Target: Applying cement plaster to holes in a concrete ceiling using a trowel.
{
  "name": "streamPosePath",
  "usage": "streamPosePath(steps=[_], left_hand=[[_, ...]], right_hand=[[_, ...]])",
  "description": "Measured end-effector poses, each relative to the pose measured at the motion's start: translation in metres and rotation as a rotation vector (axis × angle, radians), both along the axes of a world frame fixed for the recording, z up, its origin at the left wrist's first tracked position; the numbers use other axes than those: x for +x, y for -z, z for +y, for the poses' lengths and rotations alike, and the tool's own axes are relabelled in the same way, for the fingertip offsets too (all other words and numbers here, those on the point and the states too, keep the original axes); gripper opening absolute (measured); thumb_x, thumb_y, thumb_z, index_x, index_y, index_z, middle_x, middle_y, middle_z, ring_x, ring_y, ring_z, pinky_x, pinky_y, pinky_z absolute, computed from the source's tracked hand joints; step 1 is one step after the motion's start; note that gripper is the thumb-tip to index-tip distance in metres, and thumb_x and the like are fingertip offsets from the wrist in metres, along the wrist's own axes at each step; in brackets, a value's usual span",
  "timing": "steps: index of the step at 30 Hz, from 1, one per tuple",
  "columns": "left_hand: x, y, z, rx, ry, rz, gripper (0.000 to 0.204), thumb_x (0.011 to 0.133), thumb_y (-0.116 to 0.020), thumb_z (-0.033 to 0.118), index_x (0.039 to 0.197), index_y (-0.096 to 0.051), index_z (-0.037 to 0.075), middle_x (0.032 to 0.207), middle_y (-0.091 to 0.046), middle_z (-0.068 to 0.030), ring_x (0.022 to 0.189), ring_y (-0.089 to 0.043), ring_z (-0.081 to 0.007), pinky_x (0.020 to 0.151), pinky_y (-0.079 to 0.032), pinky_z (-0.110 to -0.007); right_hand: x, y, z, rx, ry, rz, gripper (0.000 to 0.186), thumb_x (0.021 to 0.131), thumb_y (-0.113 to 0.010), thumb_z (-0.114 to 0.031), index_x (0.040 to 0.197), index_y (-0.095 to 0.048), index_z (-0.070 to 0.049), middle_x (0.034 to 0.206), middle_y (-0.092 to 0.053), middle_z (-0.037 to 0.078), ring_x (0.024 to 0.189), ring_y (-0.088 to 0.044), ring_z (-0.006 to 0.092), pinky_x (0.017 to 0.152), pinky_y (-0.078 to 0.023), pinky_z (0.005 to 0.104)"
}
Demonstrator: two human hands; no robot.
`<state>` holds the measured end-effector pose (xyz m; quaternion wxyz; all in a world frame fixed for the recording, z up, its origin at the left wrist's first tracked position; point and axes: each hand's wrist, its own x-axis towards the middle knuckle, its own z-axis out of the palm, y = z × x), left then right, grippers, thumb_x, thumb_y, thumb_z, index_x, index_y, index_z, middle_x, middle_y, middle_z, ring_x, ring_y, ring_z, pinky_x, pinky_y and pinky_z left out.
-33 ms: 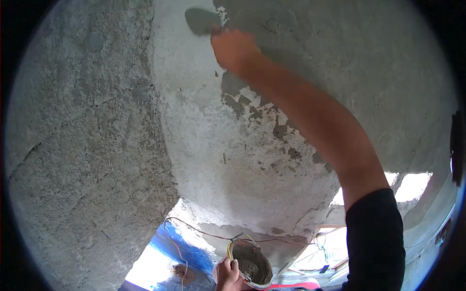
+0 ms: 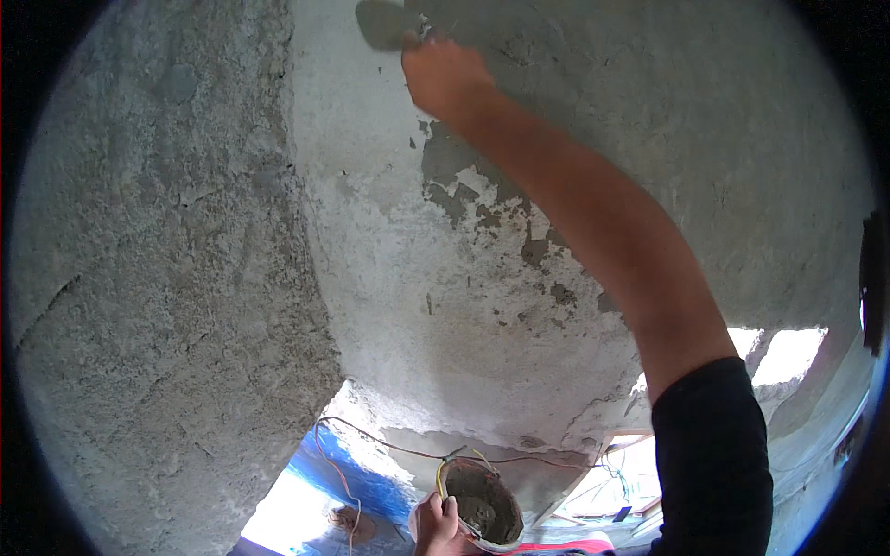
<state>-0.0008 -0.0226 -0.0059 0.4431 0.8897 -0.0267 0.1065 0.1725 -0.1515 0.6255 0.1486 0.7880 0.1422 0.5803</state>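
High on the rough wall, my right hand point(image 2: 447, 78) is closed around the handle of a trowel point(image 2: 380, 25). The trowel's grey, rounded blade lies against the pale wall at the edge of a darker grey plaster patch point(image 2: 447, 153). Its handle is mostly hidden in my fist. Low in the picture, my left hand point(image 2: 437, 521) grips the rim of a bucket point(image 2: 512, 537), thumb on the near side. Wet grey mortar point(image 2: 477, 510) sits inside the bucket. A yellow cord or handle point(image 2: 439, 477) runs along the rim beside my thumb.
A coarse grey concrete surface point(image 2: 167, 278) fills the left side. Below the pale wall point(image 2: 389, 278), a thin brown cable point(image 2: 389, 446) runs past the bucket. There is a blue-painted wall point(image 2: 357, 486) at lower left and a bright window opening point(image 2: 621, 477) at lower right.
My right hand and the trowel have moved slightly up the wall, the blade nearing the top edge of the picture. My left hand and the bucket have barely moved.
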Motion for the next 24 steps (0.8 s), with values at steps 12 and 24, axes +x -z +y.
streamPosePath(steps=[12,24], left_hand=[[-0.001,0.027,0.008,-0.038,0.05,-0.112,0.039,0.094,-0.063,0.033,0.076,-0.06,-0.001,0.072,-0.065,-0.0276,0.073,-0.066,-0.0503,0.062,-0.049,-0.056],[-0.001,-0.009,0.01,-0.135,0.038,-0.055,0.027,0.095,-0.065,0.021,0.083,-0.057,-0.001,0.071,-0.062,-0.024,0.068,-0.066,-0.04,0.061,-0.047,-0.048]], right_hand=[[-0.053,0.221,-0.019,0.119,-0.068,0.717,0.057,0.095,-0.056,-0.002,0.15,-0.041,0.006,0.117,-0.066,0.029,0.09,-0.07,0.0405,0.078,-0.061,0.0453],[-0.256,0.592,-0.201,2.471,-1.413,1.374,0.06,0.104,-0.059,-0.036,0.152,-0.04,-0.006,0.089,-0.055,0.009,0.05,-0.043,0.0109,0.041,-0.035,0.0219]])
